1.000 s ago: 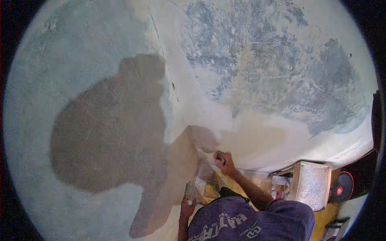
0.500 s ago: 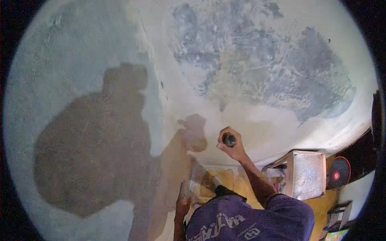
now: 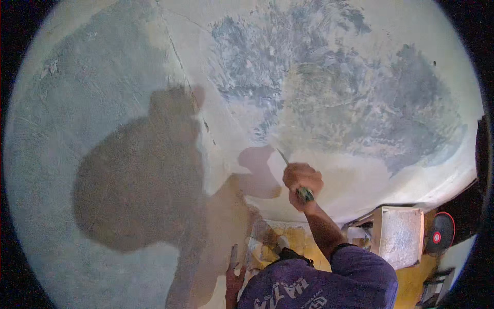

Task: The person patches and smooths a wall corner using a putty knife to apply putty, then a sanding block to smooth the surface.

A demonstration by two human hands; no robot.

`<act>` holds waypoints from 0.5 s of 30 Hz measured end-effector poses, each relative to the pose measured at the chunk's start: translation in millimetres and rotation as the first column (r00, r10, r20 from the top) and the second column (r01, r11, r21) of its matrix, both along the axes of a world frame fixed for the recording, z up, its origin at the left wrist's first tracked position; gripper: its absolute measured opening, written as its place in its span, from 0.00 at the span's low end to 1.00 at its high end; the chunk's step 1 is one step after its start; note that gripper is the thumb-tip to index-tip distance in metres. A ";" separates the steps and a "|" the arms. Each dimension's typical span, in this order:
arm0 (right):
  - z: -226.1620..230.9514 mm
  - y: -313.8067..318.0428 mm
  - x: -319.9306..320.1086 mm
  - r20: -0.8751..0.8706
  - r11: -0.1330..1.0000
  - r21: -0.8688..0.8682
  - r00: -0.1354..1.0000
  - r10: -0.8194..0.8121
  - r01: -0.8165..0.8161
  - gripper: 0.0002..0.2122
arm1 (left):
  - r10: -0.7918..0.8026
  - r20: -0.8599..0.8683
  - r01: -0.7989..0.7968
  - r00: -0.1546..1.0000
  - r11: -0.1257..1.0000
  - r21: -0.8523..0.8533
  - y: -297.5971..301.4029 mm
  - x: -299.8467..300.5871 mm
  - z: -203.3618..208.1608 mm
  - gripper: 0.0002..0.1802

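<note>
My right hand (image 3: 303,180) is wrapped round the dark handle of a scraper (image 3: 305,194). Its thin blade juts up and left from the fist, with the tip against or close to the pale wall (image 3: 329,167). Above the hand, rough blue-grey patches (image 3: 329,67) spread over the wall. Low down, beside my purple shirt, my left hand (image 3: 235,275) is closed near a small light-grey, upright piece (image 3: 234,254). What that piece is, I cannot make out.
A dark shadow (image 3: 139,185) covers much of the blue-grey wall at left. A crack (image 3: 207,126) runs down the wall's corner. At lower right stand a pale box-like thing (image 3: 399,237), a round black fan with a red rim (image 3: 439,234) and a dark chair (image 3: 437,283).
My right hand has turned and shifted slightly right and down, so the scraper's blade now shows. My left hand has dropped lower. The whole view has shifted a little, and the shadow with it.
</note>
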State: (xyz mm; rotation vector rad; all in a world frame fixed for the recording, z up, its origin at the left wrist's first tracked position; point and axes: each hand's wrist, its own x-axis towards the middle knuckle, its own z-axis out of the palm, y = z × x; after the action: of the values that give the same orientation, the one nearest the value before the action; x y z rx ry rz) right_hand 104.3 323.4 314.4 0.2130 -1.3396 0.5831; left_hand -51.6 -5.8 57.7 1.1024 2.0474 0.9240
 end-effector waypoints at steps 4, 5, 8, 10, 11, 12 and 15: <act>-19.9 19.7 5.8 0.137 0.991 -0.012 0.982 -0.129 0.131 0.22 | 0.025 0.035 -0.023 0.999 0.999 -0.038 11.8 9.9 1.7 0.27; -24.5 22.4 8.5 0.166 0.986 -0.045 0.975 -0.149 0.158 0.29 | 0.003 0.084 -0.003 0.996 1.000 0.000 16.3 12.8 6.5 0.28; -4.6 16.2 1.1 0.103 0.997 0.007 0.991 -0.079 0.079 0.25 | -0.068 -0.105 0.055 0.992 0.992 -0.113 4.0 6.0 -25.7 0.28; -5.8 19.1 6.4 0.139 0.967 -0.001 0.958 -0.252 0.255 0.23 | -0.013 -0.022 0.010 1.000 0.995 -0.104 20.6 14.2 4.3 0.27; -7.7 20.7 12.3 0.142 0.965 -0.002 0.955 -0.260 0.263 0.23 | 0.035 0.061 -0.029 0.998 0.995 -0.095 27.2 18.7 16.1 0.27; -9.4 23.7 12.2 0.152 0.993 -0.022 0.982 -0.112 0.117 0.19 | 0.041 0.053 -0.036 0.998 0.995 -0.092 27.4 17.0 9.8 0.27; -6.3 15.2 12.3 0.144 0.999 0.003 0.989 0.042 -0.043 0.14 | 0.026 0.090 -0.026 0.996 1.000 -0.003 18.0 11.2 -13.9 0.26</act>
State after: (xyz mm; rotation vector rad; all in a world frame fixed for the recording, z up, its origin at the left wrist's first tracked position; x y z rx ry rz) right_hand 116.7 338.5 308.1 0.2081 -1.4792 0.6403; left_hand -40.4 12.2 43.8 1.0176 1.9930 0.9674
